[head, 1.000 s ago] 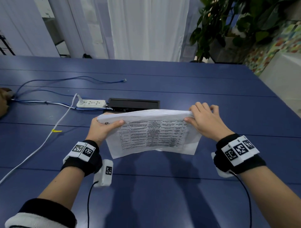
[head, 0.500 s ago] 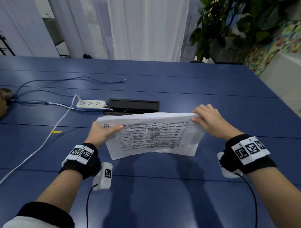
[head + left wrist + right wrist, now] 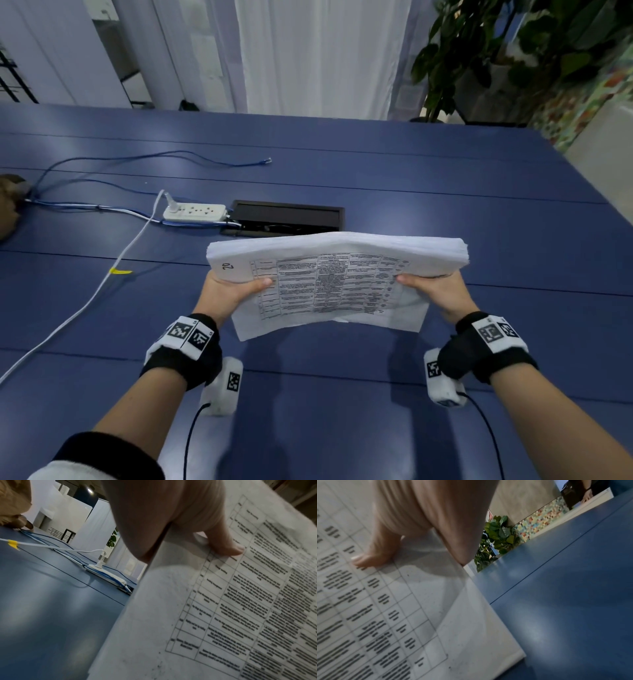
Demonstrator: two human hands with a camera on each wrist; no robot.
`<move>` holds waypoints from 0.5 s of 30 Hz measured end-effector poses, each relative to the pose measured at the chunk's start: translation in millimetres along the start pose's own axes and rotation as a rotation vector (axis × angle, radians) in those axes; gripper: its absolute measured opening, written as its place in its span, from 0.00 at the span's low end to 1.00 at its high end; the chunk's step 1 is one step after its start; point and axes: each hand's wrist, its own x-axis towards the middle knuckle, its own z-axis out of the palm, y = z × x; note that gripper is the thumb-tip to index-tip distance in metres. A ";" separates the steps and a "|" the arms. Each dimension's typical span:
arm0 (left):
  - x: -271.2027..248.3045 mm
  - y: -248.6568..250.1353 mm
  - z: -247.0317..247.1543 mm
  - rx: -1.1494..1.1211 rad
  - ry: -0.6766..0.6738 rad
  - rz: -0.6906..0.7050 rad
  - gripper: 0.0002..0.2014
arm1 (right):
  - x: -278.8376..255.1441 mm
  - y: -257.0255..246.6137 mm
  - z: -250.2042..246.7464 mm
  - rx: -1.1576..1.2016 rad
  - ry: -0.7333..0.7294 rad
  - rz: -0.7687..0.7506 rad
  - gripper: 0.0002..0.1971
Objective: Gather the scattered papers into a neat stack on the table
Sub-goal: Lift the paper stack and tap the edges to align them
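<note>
A thick stack of white papers (image 3: 329, 284) with a printed table on its front sheet is held upright above the blue table (image 3: 342, 394). My left hand (image 3: 233, 291) grips the stack's left side, thumb across the front sheet. My right hand (image 3: 431, 291) grips the right side the same way. In the left wrist view the left thumb (image 3: 224, 542) presses on the printed sheet (image 3: 223, 608). In the right wrist view the right thumb (image 3: 373, 555) lies on the sheet (image 3: 402, 615). The fingers behind the stack are hidden. The stack's lower edge hangs above the table.
A white power strip (image 3: 194, 211) with blue and white cables (image 3: 102, 284) lies at the left. A black cable hatch (image 3: 287, 219) is set into the table just behind the stack. Potted plants (image 3: 496, 51) stand at the back right.
The stack has been lifted and tilted more upright, its top edge squared up. My right hand has shifted from over the top corner down to the right side, thumb in front.
</note>
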 end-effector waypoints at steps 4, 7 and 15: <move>3.5 4.0 1.8 -0.017 0.023 0.053 0.15 | -1.2 -5.8 -2.2 0.044 0.038 -0.053 0.22; 5.5 0.1 2.4 -0.009 0.020 0.051 0.16 | -3.6 0.0 -4.2 0.017 0.028 -0.048 0.21; 6.8 -12.7 4.5 0.033 0.015 -0.013 0.17 | -5.8 24.3 -0.6 -0.011 0.035 0.029 0.19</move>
